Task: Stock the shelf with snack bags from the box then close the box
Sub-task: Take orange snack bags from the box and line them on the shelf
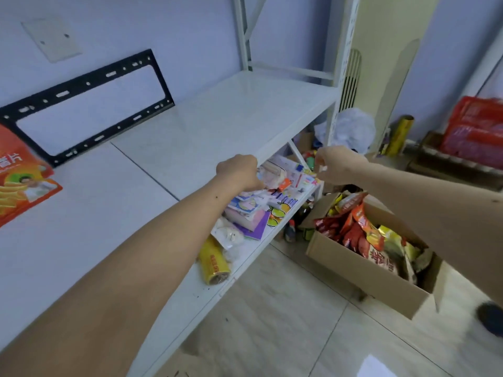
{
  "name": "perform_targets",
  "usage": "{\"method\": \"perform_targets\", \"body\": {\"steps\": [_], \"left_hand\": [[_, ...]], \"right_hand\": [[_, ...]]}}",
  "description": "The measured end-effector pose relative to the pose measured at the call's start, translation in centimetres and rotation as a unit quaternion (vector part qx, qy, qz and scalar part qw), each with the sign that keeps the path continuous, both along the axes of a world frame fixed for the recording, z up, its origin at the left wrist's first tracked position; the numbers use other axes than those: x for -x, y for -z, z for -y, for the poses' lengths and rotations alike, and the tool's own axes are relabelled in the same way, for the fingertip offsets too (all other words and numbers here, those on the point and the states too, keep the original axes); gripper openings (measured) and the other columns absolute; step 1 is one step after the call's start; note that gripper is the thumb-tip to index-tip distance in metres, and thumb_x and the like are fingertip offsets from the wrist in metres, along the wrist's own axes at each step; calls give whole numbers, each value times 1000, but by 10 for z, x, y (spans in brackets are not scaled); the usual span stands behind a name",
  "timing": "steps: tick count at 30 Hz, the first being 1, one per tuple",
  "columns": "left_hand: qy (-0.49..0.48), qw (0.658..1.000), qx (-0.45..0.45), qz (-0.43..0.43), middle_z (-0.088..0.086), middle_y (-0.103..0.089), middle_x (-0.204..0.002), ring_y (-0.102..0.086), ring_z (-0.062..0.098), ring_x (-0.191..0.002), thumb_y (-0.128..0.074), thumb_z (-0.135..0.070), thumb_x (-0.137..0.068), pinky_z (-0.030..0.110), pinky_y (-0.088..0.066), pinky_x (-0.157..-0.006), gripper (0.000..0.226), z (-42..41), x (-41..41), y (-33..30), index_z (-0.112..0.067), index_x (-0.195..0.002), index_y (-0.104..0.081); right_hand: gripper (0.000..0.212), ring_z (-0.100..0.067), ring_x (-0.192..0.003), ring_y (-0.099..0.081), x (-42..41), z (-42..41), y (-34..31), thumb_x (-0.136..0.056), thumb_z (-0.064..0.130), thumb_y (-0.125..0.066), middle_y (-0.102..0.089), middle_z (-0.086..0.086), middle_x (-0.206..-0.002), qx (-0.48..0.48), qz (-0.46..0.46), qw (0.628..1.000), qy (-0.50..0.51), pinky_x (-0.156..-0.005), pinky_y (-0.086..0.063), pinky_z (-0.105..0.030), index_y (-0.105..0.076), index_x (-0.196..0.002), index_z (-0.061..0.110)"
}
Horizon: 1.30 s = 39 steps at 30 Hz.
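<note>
An open cardboard box (362, 270) sits on the floor at the right, full of red, orange and gold snack bags (362, 235). The white metal shelf (217, 118) spans the left and centre. Two orange chip bags (19, 183) lie on its top board at the far left. My left hand (238, 172) is at the front edge of that board, its fingers curled down over the packets on the lower board and hidden from me. My right hand (337, 167) hovers in the air above the box's far end, fingers loosely curled, with nothing plainly in them.
The lower shelf board (245, 257) holds a yellow foil roll (213, 263), notebooks and small packets. Bottles stand on the floor under it. A black wall bracket (89, 104) is behind the shelf. A red bag in a carton (473, 137) sits far right.
</note>
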<state>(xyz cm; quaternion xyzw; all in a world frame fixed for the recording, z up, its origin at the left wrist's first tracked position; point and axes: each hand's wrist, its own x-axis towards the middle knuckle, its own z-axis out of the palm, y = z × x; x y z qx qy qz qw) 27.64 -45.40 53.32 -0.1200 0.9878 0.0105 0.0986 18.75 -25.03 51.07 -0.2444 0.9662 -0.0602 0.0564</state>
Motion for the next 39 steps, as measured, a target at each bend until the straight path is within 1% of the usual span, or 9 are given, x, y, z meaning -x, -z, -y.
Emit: {"method": "perform_targets", "body": {"steps": [5, 10, 14, 16, 20, 24, 28, 36, 39], "left_hand": [[12, 1000, -16, 11, 6, -61, -105, -60, 27, -103, -63, -50, -82, 34, -46, -79, 47, -81, 32, 27, -11, -109, -62], [50, 998, -29, 35, 10, -63, -84, -63, 24, -80, -64, -44, -81, 29, -43, -61, 35, -142, 66, 53, -17, -66, -47], [67, 995, -30, 63, 10, -56, -75, -60, 27, -83, -62, -46, -82, 35, -48, -71, 42, -178, 95, 64, -6, -96, -63], [71, 995, -28, 71, 13, -61, -85, -63, 31, -91, -62, -48, -83, 38, -51, -78, 50, -190, 115, 70, -3, -105, -61], [74, 994, -46, 69, 23, -61, -103, -63, 38, -98, -65, -43, -81, 44, -51, -82, 52, -209, 164, 81, 6, -100, -57], [63, 994, -43, 82, 16, -65, -97, -63, 32, -94, -67, -44, -80, 39, -49, -78, 45, -222, 211, 82, -8, -106, -61], [62, 993, -49, 88, 15, -64, -90, -63, 29, -76, -67, -44, -83, 33, -43, -65, 51, -235, 253, 82, -2, -111, -61], [47, 990, -62, 117, 7, -64, -95, -58, 25, -85, -65, -48, -82, 33, -42, -65, 41, -264, 304, 118, -13, -103, -57], [19, 987, -78, 142, 16, -61, -89, -56, 27, -81, -63, -46, -84, 34, -40, -67, 38, -278, 311, 136, -9, -93, -59]], "right_hand": [[16, -25, -74, -51, 20, -78, 14, -83, 23, -58, -53, -2, -80, -25, 0, 1000, 13, -68, -54, -38, -45, -74, 22], [16, -28, -87, -53, 37, -143, 25, -85, 24, -62, -54, -7, -92, -33, 26, 999, 32, -71, -47, -35, -53, -94, 14], [24, -30, -92, -60, 63, -177, 34, -85, 19, -61, -64, -11, -103, -32, 33, 998, 40, -74, -53, -38, -62, -106, 6], [24, -30, -91, -60, 80, -188, 38, -85, 18, -58, -65, -11, -101, -34, 38, 997, 53, -78, -55, -42, -62, -105, 7], [22, -32, -93, -60, 124, -205, 47, -89, 19, -52, -64, -12, -101, -17, 49, 996, 75, -80, -55, -44, -62, -105, 7], [23, -30, -94, -59, 168, -219, 52, -87, 22, -60, -64, -10, -104, -29, 71, 996, 52, -80, -54, -41, -60, -107, 10], [27, -28, -93, -60, 209, -228, 57, -87, 22, -58, -64, -9, -105, -34, 87, 995, 36, -82, -55, -44, -61, -111, 9], [29, -28, -94, -59, 279, -249, 87, -86, 23, -61, -64, -8, -107, -59, 122, 991, -16, -83, -54, -41, -62, -113, 13], [17, -28, -84, -58, 301, -260, 104, -85, 22, -62, -65, -8, -97, -74, 135, 987, -52, -71, -52, -36, -65, -100, 14]]}}
